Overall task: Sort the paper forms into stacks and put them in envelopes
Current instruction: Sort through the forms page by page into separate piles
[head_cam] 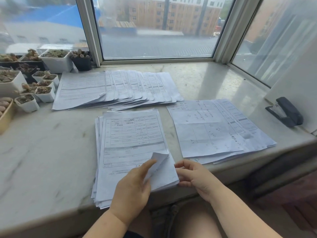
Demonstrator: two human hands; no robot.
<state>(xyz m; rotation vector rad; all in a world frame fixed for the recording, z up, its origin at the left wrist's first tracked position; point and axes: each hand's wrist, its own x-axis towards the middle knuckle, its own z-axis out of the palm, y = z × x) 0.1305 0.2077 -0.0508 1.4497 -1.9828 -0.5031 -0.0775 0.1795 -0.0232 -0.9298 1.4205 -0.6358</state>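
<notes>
On the pale marble counter (42,152), the near stack of white printed paper forms (132,140) is pressed by the left hand (132,188), whose fingers (147,166) curl up its top sheet's lower right corner. The stack's right edge is pinched by the right hand (193,177). Printed text is too blurred to read.

printed forms (132,143) and handwritten sheets (205,131), text too blurred to read

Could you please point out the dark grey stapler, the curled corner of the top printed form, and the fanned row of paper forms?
Dark grey stapler (285,112), head view, its top arm.
Curled corner (158,158), head view, the raised flap.
Fanned row of forms (118,88), head view, its middle sheets.
</notes>
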